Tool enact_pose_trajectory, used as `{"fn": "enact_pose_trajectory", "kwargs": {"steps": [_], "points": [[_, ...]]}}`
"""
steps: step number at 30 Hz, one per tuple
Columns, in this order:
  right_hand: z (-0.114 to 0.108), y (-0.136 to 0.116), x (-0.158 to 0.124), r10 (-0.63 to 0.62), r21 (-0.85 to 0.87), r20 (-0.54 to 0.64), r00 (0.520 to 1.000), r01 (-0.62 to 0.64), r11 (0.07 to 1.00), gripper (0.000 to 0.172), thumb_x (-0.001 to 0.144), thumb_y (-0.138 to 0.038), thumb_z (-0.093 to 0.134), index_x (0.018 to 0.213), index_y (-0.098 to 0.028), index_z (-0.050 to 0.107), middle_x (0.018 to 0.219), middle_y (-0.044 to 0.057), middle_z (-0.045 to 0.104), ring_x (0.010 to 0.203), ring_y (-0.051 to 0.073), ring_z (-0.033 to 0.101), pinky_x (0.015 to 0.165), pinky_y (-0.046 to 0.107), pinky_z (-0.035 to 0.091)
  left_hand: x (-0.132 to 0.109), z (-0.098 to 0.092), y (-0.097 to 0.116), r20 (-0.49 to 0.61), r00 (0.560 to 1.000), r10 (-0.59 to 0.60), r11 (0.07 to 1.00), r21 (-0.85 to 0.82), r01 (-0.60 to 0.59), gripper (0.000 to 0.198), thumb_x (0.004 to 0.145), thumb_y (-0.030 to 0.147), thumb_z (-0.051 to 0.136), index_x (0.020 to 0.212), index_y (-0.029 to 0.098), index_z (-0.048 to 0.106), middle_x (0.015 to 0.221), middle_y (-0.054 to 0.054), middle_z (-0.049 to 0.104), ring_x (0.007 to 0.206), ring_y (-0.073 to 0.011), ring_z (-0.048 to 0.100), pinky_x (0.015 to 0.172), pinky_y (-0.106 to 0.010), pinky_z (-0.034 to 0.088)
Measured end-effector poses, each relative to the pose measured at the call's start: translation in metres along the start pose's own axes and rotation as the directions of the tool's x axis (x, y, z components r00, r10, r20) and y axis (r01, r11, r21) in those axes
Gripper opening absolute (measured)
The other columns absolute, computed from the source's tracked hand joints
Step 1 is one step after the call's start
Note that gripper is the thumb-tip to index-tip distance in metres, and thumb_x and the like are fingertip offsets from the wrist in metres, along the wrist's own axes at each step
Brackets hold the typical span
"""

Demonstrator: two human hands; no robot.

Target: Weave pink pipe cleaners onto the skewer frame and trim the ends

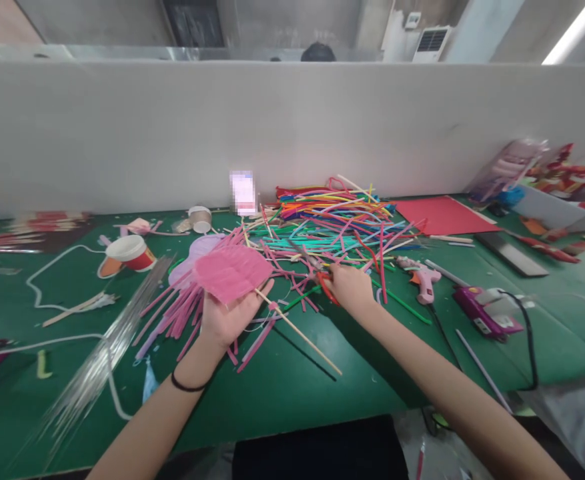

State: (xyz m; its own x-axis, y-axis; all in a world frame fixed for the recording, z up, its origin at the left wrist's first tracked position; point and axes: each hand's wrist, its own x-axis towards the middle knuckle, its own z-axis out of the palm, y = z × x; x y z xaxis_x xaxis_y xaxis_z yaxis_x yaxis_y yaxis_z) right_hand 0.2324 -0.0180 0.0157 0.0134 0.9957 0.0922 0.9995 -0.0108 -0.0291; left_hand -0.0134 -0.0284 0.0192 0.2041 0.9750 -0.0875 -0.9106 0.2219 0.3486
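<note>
1. Btm of frame: green counter [292, 407], near edge running across; L forearm btm left, R forearm btm right. Black band [188, 385] on L wrist.
2. Lower left: bundle of thin clear rods [103, 363], slanting up twd the cup.
3. Lower ctr: thin stick [305, 338] w/ a small pink bead [273, 306], running from the pink piece's lower right edge down to the right; its shadow on the counter alongside.
4. Ctr: L hand [228, 323], palm up beneath the flat pink piece [232, 272], which sits just left of mid-frame. L grip: fingers partly covered, can't tell if closed on it.
5. Right of that, ctr: R hand [352, 287], grip closed round the scissors [328, 290] by the red handles; blades point up-left, nr the pink piece but apart.
6. Beyond/around L hand: loose pink strips [176, 319], plus a lilac piece [192, 252] partly behind the pink one.
7. Mid right: purple power strip [489, 319]; pink glue gun [426, 283] nearer ctr.
8. Mid left: red/white paper cup [145, 259].
9. Farther, above R hand: pile of multicol. strips [337, 212]; red sheet [447, 220] to its right.
10. Back, upper ctr: phone, screen blurred [243, 193], agst white partition [172, 133]. Top of frame: a person's dark hair [318, 52] over it.
</note>
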Motion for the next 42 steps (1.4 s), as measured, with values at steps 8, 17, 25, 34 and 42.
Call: {"fn": "enact_pose_trajectory", "kwargs": {"steps": [8, 17, 25, 34, 42], "points": [[-0.013, 0.001, 0.016, 0.017, 0.342, -0.122, 0.992, 0.026, 0.939, 0.022, 0.087, -0.035, 0.059, 0.092, -0.015, 0.066, 0.095, 0.015, 0.071, 0.099, 0.029, 0.064, 0.083, 0.036, 0.045, 0.0, -0.004, 0.003, 0.045, 0.997, -0.067, 0.997, 0.027, 0.066, 0.049, 0.091, 0.042, 0.045, 0.138, 0.026, 0.049, 0.146, -0.013, 0.046, 0.138, -0.0369, 0.034, 0.109, -0.068, 0.025], [0.016, -0.043, 0.011, -0.3, 0.874, 0.34, 0.891, -0.417, -0.25, 0.029, 0.076, -0.045, 0.07, 0.081, -0.017, 0.068, 0.078, 0.005, 0.071, 0.066, 0.012, 0.064, 0.057, 0.021, 0.048, 0.003, -0.014, -0.001, 0.148, 0.974, -0.17, 0.985, 0.047, 0.164, 0.057, 0.093, 0.049, 0.039, 0.145, 0.025, 0.039, 0.15, -0.013, 0.04, 0.14, -0.0374, 0.028, 0.111, -0.066, 0.022], [0.024, -0.043, 0.012, -0.338, 0.828, 0.359, 0.87, -0.464, -0.315, 0.029, 0.071, -0.042, 0.076, 0.08, -0.016, 0.067, 0.079, 0.004, 0.072, 0.062, 0.01, 0.064, 0.052, 0.019, 0.048, 0.004, -0.01, -0.005, 0.081, 0.979, -0.185, 0.981, 0.071, 0.18, 0.057, 0.092, 0.044, 0.038, 0.145, 0.023, 0.039, 0.149, -0.015, 0.041, 0.138, -0.0389, 0.033, 0.11, -0.068, 0.024], [0.021, -0.044, 0.008, -0.147, 0.913, 0.304, 0.941, -0.332, -0.238, 0.032, 0.06, -0.042, 0.079, 0.066, -0.016, 0.062, 0.061, 0.001, 0.065, 0.055, 0.01, 0.059, 0.048, 0.019, 0.04, 0.003, -0.002, 0.001, -0.022, 0.995, -0.099, 0.982, 0.157, 0.102, 0.068, 0.087, 0.066, 0.039, 0.139, 0.024, 0.047, 0.141, -0.016, 0.052, 0.133, -0.0392, 0.043, 0.102, -0.065, 0.038], [0.019, -0.034, 0.008, -0.195, 0.955, 0.276, 0.941, -0.291, -0.057, 0.029, 0.074, -0.045, 0.069, 0.071, -0.015, 0.067, 0.07, 0.004, 0.07, 0.057, 0.011, 0.063, 0.047, 0.018, 0.041, 0.003, -0.003, 0.005, -0.065, 0.995, -0.077, 0.97, 0.225, 0.09, 0.047, 0.095, 0.044, 0.043, 0.137, 0.025, 0.049, 0.131, -0.009, 0.063, 0.124, -0.031, 0.054, 0.104, -0.056, 0.041]]}}
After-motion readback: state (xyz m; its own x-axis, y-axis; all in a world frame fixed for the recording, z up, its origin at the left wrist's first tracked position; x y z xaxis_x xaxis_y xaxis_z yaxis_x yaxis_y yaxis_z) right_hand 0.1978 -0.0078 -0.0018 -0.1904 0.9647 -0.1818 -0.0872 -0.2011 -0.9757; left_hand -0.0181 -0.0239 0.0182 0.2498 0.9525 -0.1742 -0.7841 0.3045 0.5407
